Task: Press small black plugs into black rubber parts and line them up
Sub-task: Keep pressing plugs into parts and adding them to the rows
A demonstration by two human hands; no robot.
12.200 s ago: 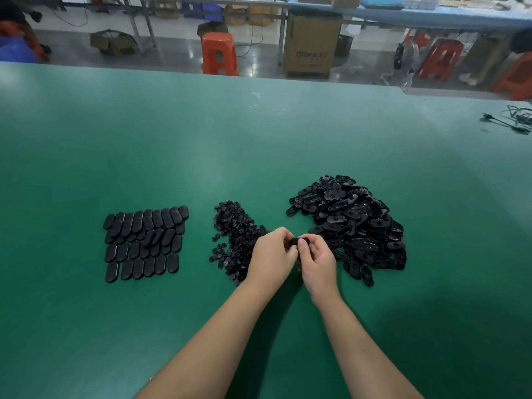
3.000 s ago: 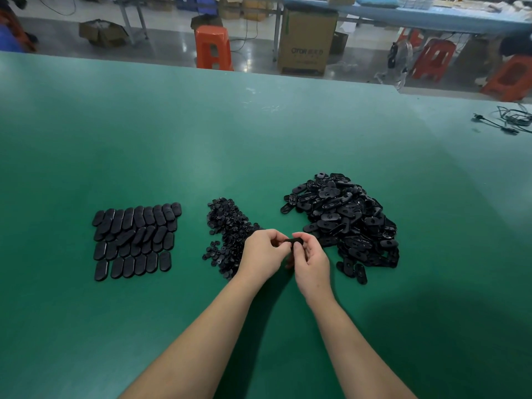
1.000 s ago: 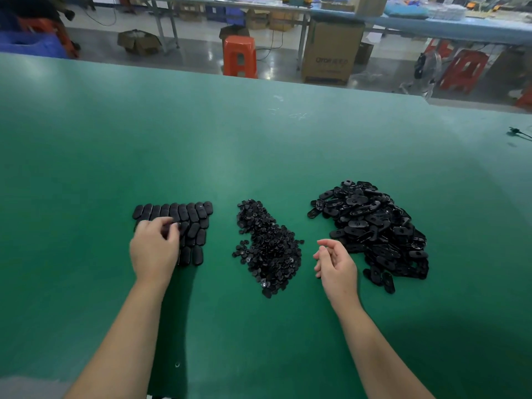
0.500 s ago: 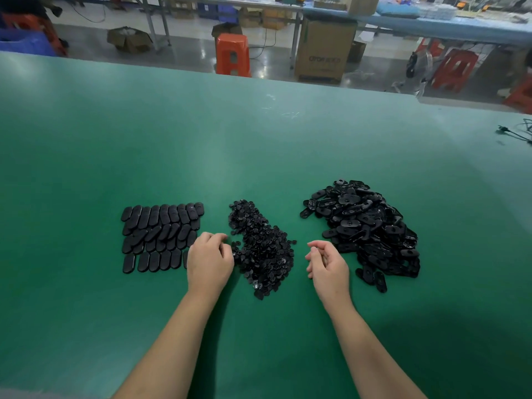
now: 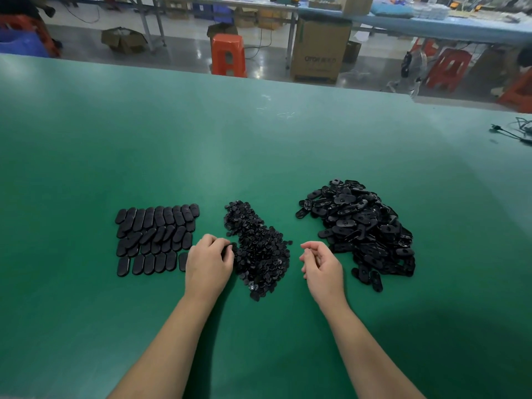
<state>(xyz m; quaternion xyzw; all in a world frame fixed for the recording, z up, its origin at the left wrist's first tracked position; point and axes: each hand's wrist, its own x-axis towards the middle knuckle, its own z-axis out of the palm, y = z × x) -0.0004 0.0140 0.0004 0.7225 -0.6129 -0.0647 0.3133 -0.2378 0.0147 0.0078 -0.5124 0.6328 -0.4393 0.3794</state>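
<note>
Left hand back from the finished rows, fingers curled at the plug pile, grip unclear | right hand loosely curled, empty | next cycle starting

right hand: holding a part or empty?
Empty, as far as shown. The right hand hovers between the plug pile and the rubber parts heap, fingers loosely curled, nothing visible in them.

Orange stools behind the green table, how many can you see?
3. One orange stool stands at centre-left behind the green table, one to the right, and one is cut off at the right edge. More may be hidden.
</note>
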